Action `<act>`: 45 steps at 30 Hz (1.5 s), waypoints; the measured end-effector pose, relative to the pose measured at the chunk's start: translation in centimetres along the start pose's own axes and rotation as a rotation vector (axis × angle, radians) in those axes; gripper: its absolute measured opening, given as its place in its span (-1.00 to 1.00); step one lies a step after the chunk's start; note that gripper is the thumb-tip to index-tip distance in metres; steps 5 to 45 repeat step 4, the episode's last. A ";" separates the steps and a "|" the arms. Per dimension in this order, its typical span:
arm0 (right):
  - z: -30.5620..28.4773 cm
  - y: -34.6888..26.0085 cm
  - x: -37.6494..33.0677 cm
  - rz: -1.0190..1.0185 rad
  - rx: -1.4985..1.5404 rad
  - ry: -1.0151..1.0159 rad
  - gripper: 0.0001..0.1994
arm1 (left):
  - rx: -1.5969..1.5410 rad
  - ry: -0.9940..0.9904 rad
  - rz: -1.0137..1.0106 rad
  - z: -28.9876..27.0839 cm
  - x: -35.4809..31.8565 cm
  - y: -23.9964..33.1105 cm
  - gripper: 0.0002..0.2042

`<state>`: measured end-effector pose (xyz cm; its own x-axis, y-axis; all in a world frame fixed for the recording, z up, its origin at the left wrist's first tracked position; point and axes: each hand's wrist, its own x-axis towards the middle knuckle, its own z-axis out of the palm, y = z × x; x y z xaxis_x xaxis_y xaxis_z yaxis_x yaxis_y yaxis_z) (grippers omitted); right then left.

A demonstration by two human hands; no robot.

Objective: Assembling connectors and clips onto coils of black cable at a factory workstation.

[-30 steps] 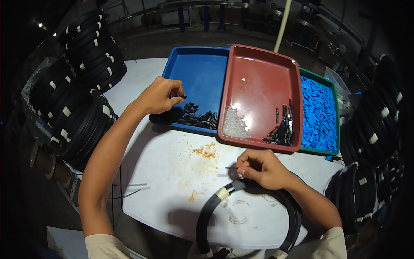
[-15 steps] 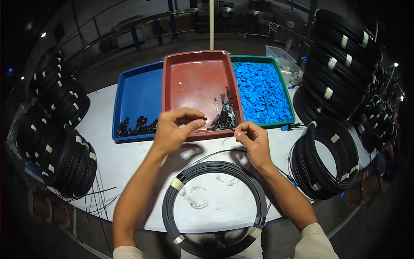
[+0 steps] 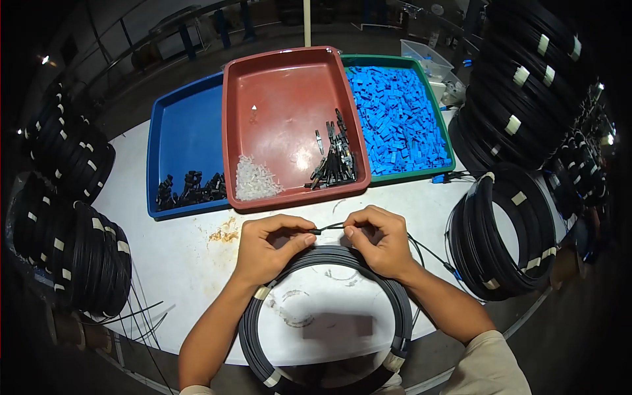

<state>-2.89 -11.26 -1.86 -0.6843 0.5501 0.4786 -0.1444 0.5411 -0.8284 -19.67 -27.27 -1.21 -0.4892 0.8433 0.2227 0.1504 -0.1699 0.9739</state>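
Observation:
Between thumb and forefinger, my left hand (image 3: 273,250) pinches a small black sleeve (image 3: 316,232). My right hand (image 3: 380,242) grips a thin black cable (image 3: 335,226), whose tip meets the sleeve; whether it has gone inside is too small to tell. Both hands are just in front of the red tray (image 3: 293,203), above the far side of a coil of black cable (image 3: 249,329) bound with pale tape. From my right hand the cable runs on to the right, where a blue-ended connector (image 3: 454,271) shows near another coil.
The red tray holds small clear pieces (image 3: 255,180) and slim black-and-silver parts (image 3: 334,158). Black fittings (image 3: 191,190) lie in the blue tray (image 3: 155,164), blue connector housings (image 3: 398,122) in the green tray (image 3: 449,148). Stacked coils rise left (image 3: 99,263) and right (image 3: 520,85).
Both hands have come back from the red tray's front edge toward me and closer together. Sleeve and cable tip, apart before, now meet. The clear pieces have come into view.

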 end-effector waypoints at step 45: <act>0.0 0.0 -0.2 0.016 0.006 -0.092 -0.98 | 0.034 0.029 -0.047 -0.1 -0.2 -0.2 -0.81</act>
